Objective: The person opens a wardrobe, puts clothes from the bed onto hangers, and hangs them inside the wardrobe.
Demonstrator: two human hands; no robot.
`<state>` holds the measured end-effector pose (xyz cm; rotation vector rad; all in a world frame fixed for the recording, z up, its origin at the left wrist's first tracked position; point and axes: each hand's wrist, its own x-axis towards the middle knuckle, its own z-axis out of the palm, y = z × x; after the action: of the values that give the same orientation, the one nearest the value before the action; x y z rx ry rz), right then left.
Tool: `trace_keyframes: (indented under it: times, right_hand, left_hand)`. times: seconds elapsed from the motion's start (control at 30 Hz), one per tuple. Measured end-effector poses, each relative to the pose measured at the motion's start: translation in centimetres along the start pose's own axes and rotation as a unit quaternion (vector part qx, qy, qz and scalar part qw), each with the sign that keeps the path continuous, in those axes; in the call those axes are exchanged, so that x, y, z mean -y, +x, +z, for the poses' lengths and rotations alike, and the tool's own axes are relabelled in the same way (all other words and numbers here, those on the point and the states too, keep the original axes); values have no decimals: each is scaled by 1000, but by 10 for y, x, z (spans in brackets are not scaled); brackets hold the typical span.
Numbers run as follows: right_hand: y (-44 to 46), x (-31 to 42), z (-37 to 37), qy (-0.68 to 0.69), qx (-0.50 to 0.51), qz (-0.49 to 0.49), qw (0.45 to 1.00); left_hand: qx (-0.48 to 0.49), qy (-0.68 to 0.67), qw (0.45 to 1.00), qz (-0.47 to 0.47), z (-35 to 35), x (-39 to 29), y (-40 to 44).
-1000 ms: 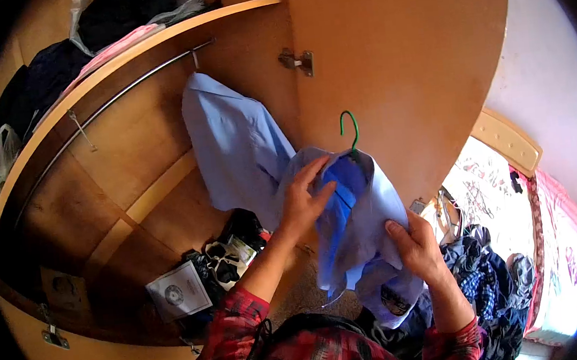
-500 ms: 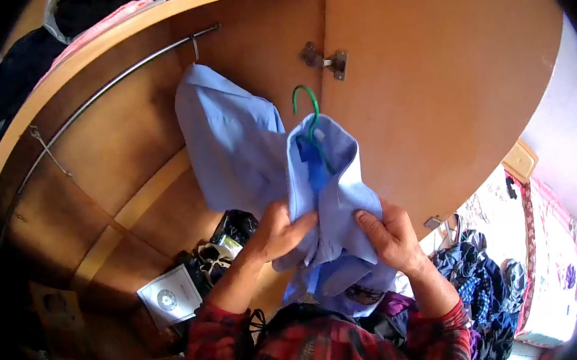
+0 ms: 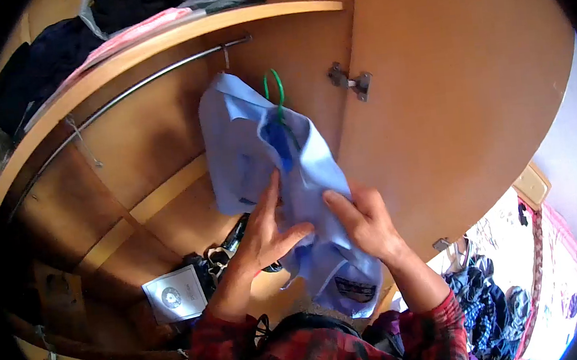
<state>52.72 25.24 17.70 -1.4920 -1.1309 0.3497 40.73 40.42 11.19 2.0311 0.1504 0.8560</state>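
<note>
A light blue shirt on a green hanger is held up in front of me, its collar open around the hanger. My right hand grips the shirt's right front edge, thumb on top. On the other front edge is my left hand, its thumb across the cloth and index finger pointing up along it; its other fingers are partly hidden. Just behind, a second light blue shirt hangs from the metal rod. The green hook is free of the rod.
A wooden wardrobe door stands open on the right. Dark clothes and bags fill the upper shelf. A white printed box lies at the wardrobe's bottom. A pile of clothes is at lower right, beside a bed.
The held shirt and its green hook have moved left, closer to the hanging shirt, and tilted. My left hand's index finger has straightened upward. The camera view has shifted slightly.
</note>
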Motion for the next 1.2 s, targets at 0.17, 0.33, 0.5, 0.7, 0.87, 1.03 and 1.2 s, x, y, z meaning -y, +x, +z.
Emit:
trace_keyframes:
  times: [0.17, 0.33, 0.5, 0.7, 0.87, 1.03, 1.2]
  right_hand:
    - [82, -12, 47, 39, 16, -69, 997]
    - [157, -20, 73, 59, 31, -93, 993]
    - [220, -20, 92, 84, 44, -75, 993]
    - [285, -38, 114, -8, 4, -79, 997]
    - [296, -64, 121, -66, -16, -14, 998]
    - [294, -88, 128, -124, -51, -58, 989]
    - [316, -89, 109, -172, -133, -32, 976]
  left_hand:
    - [-88, 53, 994, 30, -30, -1, 24]
    - [-206, 131, 969, 34, -61, 50, 67]
    - [-298, 139, 944, 25, -100, 93, 122]
    - [-314, 165, 935, -9, -131, 148, 167]
    - [-290, 185, 936, -75, -128, 172, 171]
    - [-270, 155, 944, -105, -112, 203, 162]
    - [-259, 121, 957, -39, -107, 217, 193]
